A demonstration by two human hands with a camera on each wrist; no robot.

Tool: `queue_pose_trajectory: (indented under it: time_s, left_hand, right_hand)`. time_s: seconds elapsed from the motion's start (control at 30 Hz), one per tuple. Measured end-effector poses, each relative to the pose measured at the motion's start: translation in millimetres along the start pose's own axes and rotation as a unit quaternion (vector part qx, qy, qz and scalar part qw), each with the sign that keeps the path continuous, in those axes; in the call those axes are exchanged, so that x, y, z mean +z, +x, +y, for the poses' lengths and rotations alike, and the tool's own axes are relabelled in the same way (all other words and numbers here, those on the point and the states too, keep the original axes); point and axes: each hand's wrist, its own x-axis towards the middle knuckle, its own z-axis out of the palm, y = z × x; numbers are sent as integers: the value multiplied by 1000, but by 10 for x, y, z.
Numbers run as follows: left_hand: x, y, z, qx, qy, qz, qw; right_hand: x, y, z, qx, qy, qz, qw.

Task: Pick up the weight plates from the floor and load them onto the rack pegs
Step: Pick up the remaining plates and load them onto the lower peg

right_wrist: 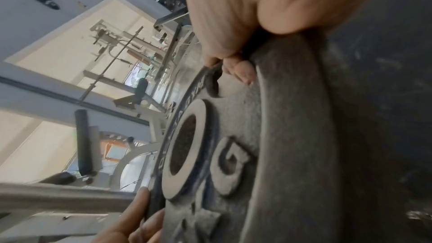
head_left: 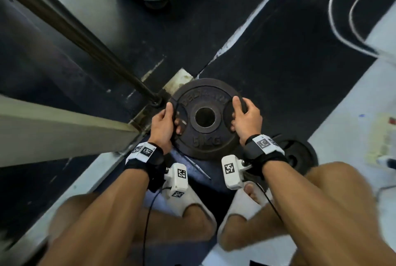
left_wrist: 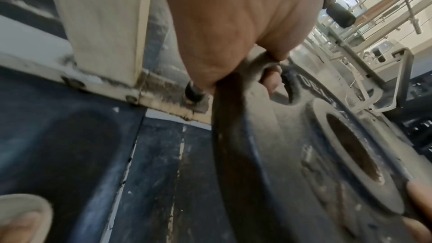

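A dark round 5 kg weight plate (head_left: 205,135) with a centre hole is held flat in front of me, above the floor mat. My left hand (head_left: 166,124) grips its left rim, fingers curled through the left handle slot. My right hand (head_left: 245,119) grips the right rim the same way, thumb on top. The left wrist view shows the plate (left_wrist: 292,154) edge-on with fingers through the slot. In the right wrist view the plate (right_wrist: 268,136) fills the frame. A second dark plate (head_left: 297,154) lies on the floor behind my right wrist.
A beige rack upright (head_left: 64,128) and its base stand at the left, with a dark slanted bar (head_left: 85,38) meeting the floor just left of the plate. My feet in white slippers (head_left: 192,205) are below the plate. White cable (head_left: 347,8) lies at the far right.
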Motion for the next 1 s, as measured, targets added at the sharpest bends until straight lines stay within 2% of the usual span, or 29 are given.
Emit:
queue_pose_trajectory:
  time_s: [0.27, 0.37, 0.47, 0.6, 0.73, 0.87, 1.0]
  left_hand:
    - [-227, -2505, 2235, 67, -45, 19, 997]
    - [-340, -3367, 2939, 111, -70, 22, 991]
    - [-490, -3991, 3393, 158, -61, 73, 983]
    - [-722, -4577, 3696, 231, -75, 128, 962]
    - [-996, -5178, 3729, 269, -136, 202, 932]
    - [-1392, -5649, 3479, 309, -170, 278, 894]
    - [-1826, -6143, 3076, 322, -219, 360, 848]
  right_hand:
    - [-881, -1920, -2750, -93, -6, -67, 993]
    - [-1090, -2514, -3562, -123, -25, -76, 989]
    - [-1184, -2974, -4124, -179, -51, -89, 978]
    - [-1145, -3411, -4566, -246, -10, -125, 961]
    - [-957, -3849, -4731, -304, 5, -195, 932]
    - [-734, -4388, -4732, -331, 4, -283, 900]
    - [-413, -4886, -4548, -373, -43, -368, 850]
